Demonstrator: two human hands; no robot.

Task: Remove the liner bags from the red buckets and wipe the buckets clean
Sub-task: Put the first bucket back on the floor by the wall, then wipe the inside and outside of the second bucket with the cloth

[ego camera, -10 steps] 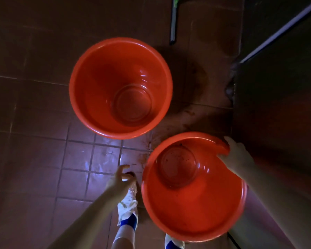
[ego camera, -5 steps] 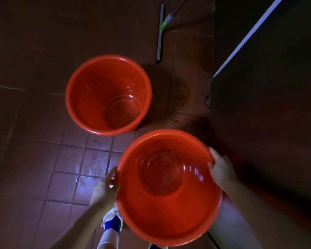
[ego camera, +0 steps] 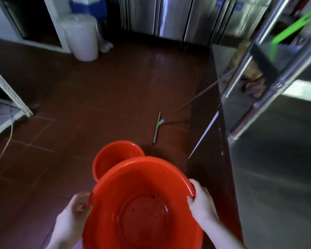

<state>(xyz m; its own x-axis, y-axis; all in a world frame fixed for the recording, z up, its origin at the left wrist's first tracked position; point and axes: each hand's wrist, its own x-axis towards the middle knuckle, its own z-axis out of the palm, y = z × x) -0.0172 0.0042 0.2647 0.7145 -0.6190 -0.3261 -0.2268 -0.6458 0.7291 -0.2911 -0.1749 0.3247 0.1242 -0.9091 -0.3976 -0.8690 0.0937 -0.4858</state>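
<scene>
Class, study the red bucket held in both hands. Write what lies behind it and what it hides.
Behind the held bucket stands a second red bucket on the floor, with a squeegee lying further back. The second bucket's near side and bottom are covered.

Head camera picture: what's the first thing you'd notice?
The big red bucket fills the bottom middle, gripped at its rim by the left hand and the right hand. Just behind it a second red bucket stands on the brown floor, and a squeegee lies farther back.
</scene>
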